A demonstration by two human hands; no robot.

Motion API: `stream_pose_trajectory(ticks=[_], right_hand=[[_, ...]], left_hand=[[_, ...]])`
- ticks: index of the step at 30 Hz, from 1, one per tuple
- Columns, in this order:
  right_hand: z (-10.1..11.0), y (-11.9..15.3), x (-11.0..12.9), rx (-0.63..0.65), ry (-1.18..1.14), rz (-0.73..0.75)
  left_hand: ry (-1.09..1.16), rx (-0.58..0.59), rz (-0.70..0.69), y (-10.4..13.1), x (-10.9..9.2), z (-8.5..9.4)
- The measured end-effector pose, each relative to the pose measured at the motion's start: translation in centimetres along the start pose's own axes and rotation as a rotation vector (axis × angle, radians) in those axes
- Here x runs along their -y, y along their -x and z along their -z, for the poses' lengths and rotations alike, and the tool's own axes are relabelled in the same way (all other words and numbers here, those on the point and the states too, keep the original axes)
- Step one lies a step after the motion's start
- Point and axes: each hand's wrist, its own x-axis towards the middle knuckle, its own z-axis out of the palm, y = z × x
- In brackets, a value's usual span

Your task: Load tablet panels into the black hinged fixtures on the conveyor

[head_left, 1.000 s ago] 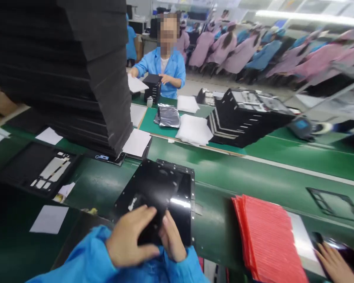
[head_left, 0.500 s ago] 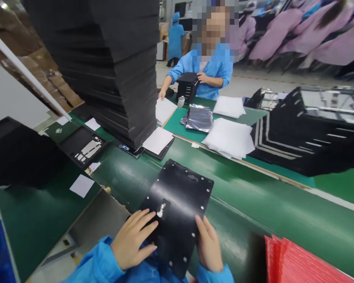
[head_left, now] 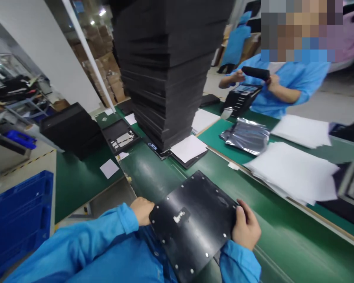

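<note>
Now gripping the black panel [head_left: 199,226] by opposite edges, with left hand [head_left: 143,211] moved off its top to nine o'clock, right hand [head_left: 246,226] at three; likely steadier.

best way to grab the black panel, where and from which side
Probably by its left and right corners, one hand coming in from each side. The black panel is broad and flat, with no handle showing on its upper face, so opposite corners should balance it best. The left hand and right hand hold it there now.
</note>
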Motion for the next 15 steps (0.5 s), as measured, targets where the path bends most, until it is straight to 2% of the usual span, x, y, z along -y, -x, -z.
stream_pose_trajectory(ticks=[3, 5, 7, 9, 10, 12, 14, 15], right_hand=[[-1.0, -0.9, -0.3, -0.145, -0.066, -0.034], [-1.3, -1.2, -0.4, -0.220, -0.106, -0.070], [-1.3, -1.1, -0.4, -0.255, -0.110, -0.098], [-0.7, -0.2, -0.8, -0.280, -0.116, -0.143], [-0.1, 0.7, -1.2, -0.298, -0.146, -0.189], [1.4, 3.6, -2.6, -0.352, -0.229, -0.318], [2.5, 7.8, -4.3, -0.392, -0.245, -0.446], [2.7, 10.0, -5.0, -0.404, -0.190, -0.478]], left_hand=[[-0.064, 0.030, 0.030, -0.5, 0.1, -0.1], [-0.090, 0.037, -0.001, -0.9, 0.6, -0.4], [-0.124, 0.078, -0.137, -1.7, 1.8, -0.2], [-0.127, 0.187, -0.343, -3.9, 3.8, 1.2], [-0.101, 0.254, -0.437, -5.8, 4.9, 2.4], [0.030, 0.334, -0.566, -11.7, 6.7, 5.4], [0.253, 0.313, -0.632, -19.7, 6.4, 8.2], [0.357, 0.321, -0.663, -23.7, 5.2, 9.1]])
